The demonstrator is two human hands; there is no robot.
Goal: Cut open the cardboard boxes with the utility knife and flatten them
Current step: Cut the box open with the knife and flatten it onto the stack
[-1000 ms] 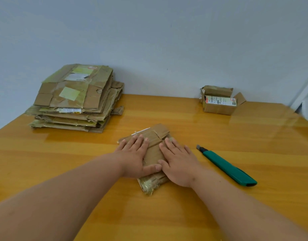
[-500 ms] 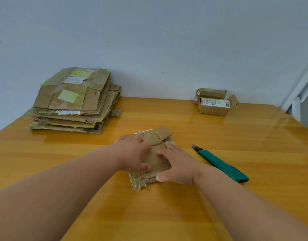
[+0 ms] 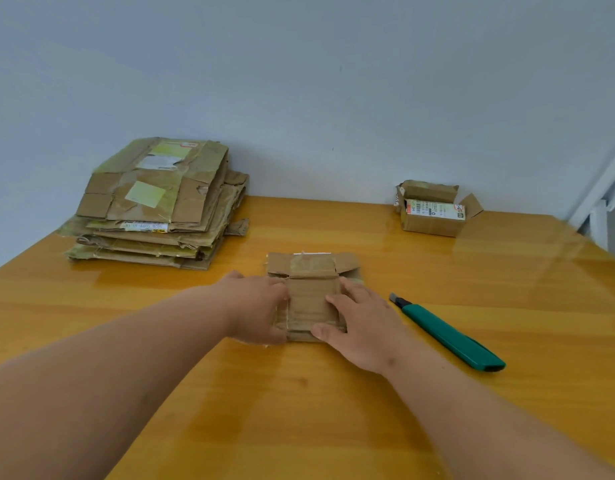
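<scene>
A small flattened cardboard box (image 3: 313, 299) lies on the wooden table (image 3: 334, 410) straight in front of me, its flaps spread toward the wall. My left hand (image 3: 257, 308) grips the box's left edge with its fingers curled over it. My right hand (image 3: 363, 322) rests flat on the box's right side, thumb at the near edge. The green utility knife (image 3: 448, 332) lies on the table just right of my right hand, blade end pointing away, and neither hand touches it. A small opened box (image 3: 432, 213) with a printed label stands at the back right.
A stack of several flattened boxes (image 3: 153, 206) sits at the back left against the grey wall. A white frame (image 3: 600, 202) stands past the table's right corner.
The flattened box has been turned from a diagonal to square with me. My hands went from pressing flat on top to its left and right sides. The view shifted slightly.
</scene>
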